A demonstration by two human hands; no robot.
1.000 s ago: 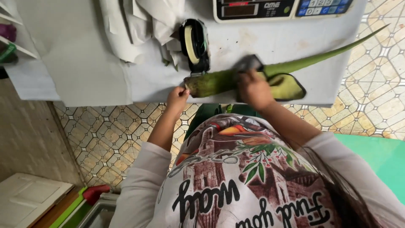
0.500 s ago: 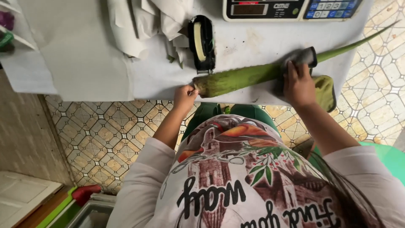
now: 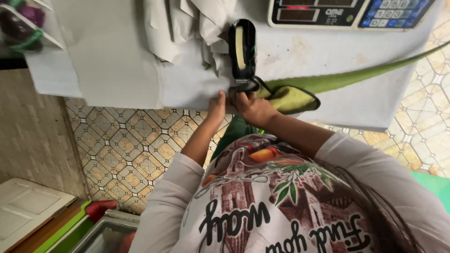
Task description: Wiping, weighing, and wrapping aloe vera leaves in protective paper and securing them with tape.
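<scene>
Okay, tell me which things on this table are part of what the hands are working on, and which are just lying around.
In hand:
- long green leaf
- yellow-green cloth beside it
- left hand at the leaf's thick end
- right hand at the same end, next to the cloth

Lying about:
- tape dispenser
- weighing scale
- crumpled white paper

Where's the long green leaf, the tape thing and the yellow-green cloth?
Long green leaf (image 3: pixel 356 76), head view, on the middle of its tapering blade.
Tape dispenser (image 3: pixel 242 47), head view, on the pale tape roll.
Yellow-green cloth (image 3: pixel 293 99), head view, on its folded top.
</scene>
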